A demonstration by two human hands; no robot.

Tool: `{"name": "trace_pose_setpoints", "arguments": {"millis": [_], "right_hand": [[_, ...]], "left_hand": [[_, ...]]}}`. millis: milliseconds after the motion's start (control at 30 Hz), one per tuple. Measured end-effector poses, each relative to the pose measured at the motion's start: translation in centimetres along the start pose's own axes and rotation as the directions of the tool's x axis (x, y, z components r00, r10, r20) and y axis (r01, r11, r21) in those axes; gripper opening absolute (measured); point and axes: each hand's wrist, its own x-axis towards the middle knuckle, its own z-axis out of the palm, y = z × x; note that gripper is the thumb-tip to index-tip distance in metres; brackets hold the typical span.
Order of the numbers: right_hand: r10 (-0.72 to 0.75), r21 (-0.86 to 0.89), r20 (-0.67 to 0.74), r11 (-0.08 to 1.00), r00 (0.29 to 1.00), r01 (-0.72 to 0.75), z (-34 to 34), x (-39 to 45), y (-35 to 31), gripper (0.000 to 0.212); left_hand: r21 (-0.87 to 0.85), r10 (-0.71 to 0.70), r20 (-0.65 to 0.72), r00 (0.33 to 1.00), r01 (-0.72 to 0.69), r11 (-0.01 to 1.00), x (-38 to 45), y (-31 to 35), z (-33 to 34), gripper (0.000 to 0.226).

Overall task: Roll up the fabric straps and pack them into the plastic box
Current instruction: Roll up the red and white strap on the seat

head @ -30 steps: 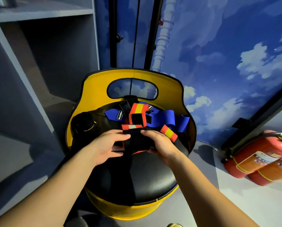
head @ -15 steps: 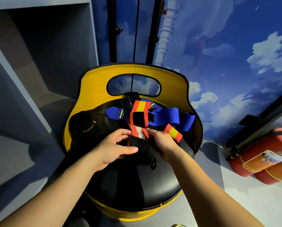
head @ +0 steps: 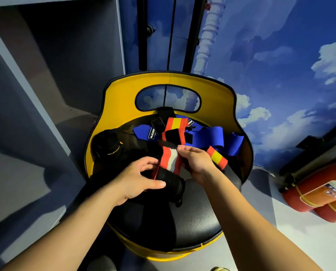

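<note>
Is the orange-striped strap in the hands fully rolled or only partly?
Partly: left hand grips the black roll; flat orange strap runs up to right hand.

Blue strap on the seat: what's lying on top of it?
An orange strap with yellow and black sections crosses over the blue strap, beside a black tag. The blue strap's middle is covered; how it runs beneath cannot be seen.

The red strap (head: pixel 170 160) with a pale centre stripe is partly wound into a black roll (head: pixel 170 181) at the seat's middle. The blue strap (head: pixel 212 137) lies unrolled along the seat's back edge.
</note>
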Motion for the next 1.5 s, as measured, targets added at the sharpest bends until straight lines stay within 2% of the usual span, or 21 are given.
{"name": "trace_pose_setpoints", "arguments": {"millis": [100,233,433,633,700,767,833,933,1000,1100,1233,1333,1500], "right_hand": [[-0.002,0.061,0.039,0.998,0.999,0.000,0.3,-0.1,-0.6,0.014],[-0.065,0.047,0.076,0.997,0.995,0.061,0.5,-0.2,-1.2,0.025],[-0.276,-0.024,0.049,0.960,0.960,0.277,1.2,-1.3,-1.7,0.011],[-0.403,-0.087,0.055,0.909,0.913,0.407,1.4,-2.8,-2.8,0.011],[-0.399,-0.083,0.111,0.909,0.910,0.408,1.3,-3.4,-3.1,0.013],[-0.364,-0.057,0.171,0.924,0.916,0.378,1.4,-4.1,-3.4,0.014],[-0.294,0.006,0.215,0.954,0.931,0.299,1.3,-4.7,-3.6,0.022],[-0.195,0.086,0.240,0.980,0.951,0.179,1.0,-5.2,-3.9,0.027],[-0.187,0.017,0.251,0.982,0.950,0.188,0.7,-5.2,-3.7,0.027],[-0.229,-0.138,0.286,0.951,0.931,0.276,0.5,-5.1,-2.8,0.010],[-0.201,-0.178,0.286,0.949,0.937,0.259,-0.1,-5.1,-2.1,0.018],[-0.188,-0.242,0.286,0.935,0.940,0.261,-0.2,-5.4,-1.8,0.027],[-0.289,-0.516,0.215,0.777,0.933,0.360,0.0,-4.8,-0.2,0.035]], "left_hand": [[-0.058,-0.014,-0.020,1.000,0.013,0.998,0.1,-0.1,-0.2,0.063],[-0.120,-0.034,-0.067,0.997,0.026,0.992,0.4,0.0,-0.5,0.067],[-0.269,-0.062,-0.077,0.995,0.039,0.962,0.9,0.3,-0.2,0.060],[-0.362,-0.124,-0.099,0.987,0.080,0.929,1.5,0.8,-0.2,0.062],[-0.394,-0.136,-0.122,0.983,0.078,0.916,1.8,0.8,-0.3,0.063],[-0.443,-0.143,-0.137,0.980,0.068,0.894,2.0,1.1,-0.2,0.050],[-0.500,-0.149,-0.143,0.978,0.058,0.864,2.1,1.4,-0.2,0.041],[-0.563,-0.180,-0.145,0.973,0.068,0.824,2.2,1.7,-0.4,0.040],[-0.574,-0.184,-0.151,0.971,0.066,0.816,2.3,2.0,-0.5,0.039],[-0.582,-0.191,-0.213,0.958,0.032,0.812,2.2,2.5,-0.7,0.033],[-0.613,-0.216,-0.298,0.930,-0.014,0.790,2.4,2.9,-1.0,0.028],[-0.673,-0.249,-0.269,0.930,0.003,0.739,2.2,3.0,-0.8,0.026],[-0.776,-0.314,-0.169,0.934,0.070,0.627,1.5,3.6,-0.2,0.025]]}}
